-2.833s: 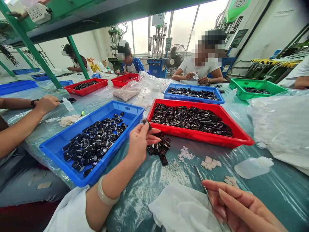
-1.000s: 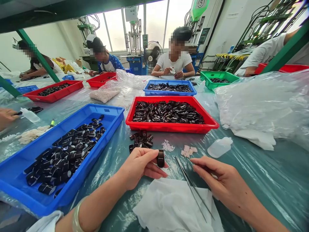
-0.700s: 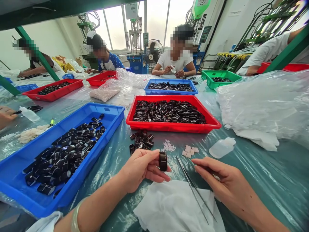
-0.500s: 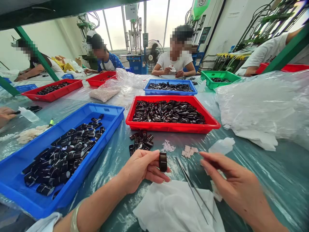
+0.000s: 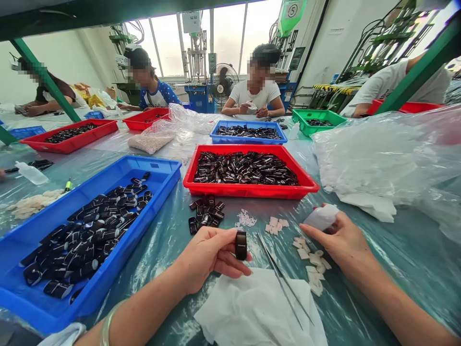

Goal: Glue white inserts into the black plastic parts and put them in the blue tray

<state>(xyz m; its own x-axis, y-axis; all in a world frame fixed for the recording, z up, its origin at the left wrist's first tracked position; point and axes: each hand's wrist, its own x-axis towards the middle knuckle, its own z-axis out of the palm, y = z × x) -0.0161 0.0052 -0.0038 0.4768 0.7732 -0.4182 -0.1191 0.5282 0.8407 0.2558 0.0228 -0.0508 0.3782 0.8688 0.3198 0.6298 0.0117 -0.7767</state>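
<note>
My left hand [image 5: 209, 255] pinches a small black plastic part [image 5: 241, 245] upright between thumb and fingers, above a white cloth [image 5: 259, 312]. My right hand [image 5: 340, 240] reaches forward on the table and closes its fingers around a small translucent squeeze bottle [image 5: 320, 217]. Metal tweezers [image 5: 281, 278] lie on the table between the hands, their tips over the cloth. Small white pads [image 5: 313, 259] lie just under my right hand. A little heap of black parts [image 5: 205, 214] sits ahead of my left hand.
A blue tray [image 5: 90, 298] of black parts is at left, a red tray [image 5: 248, 191] of them straight ahead. A big clear plastic bag [image 5: 389, 158] fills the right. More trays and several seated people line the far side.
My right hand let the tweezers lie and moved forward to the squeeze bottle, closing on it. My left hand keeps the black part; earlier it had lifted the part near the blue tray.
</note>
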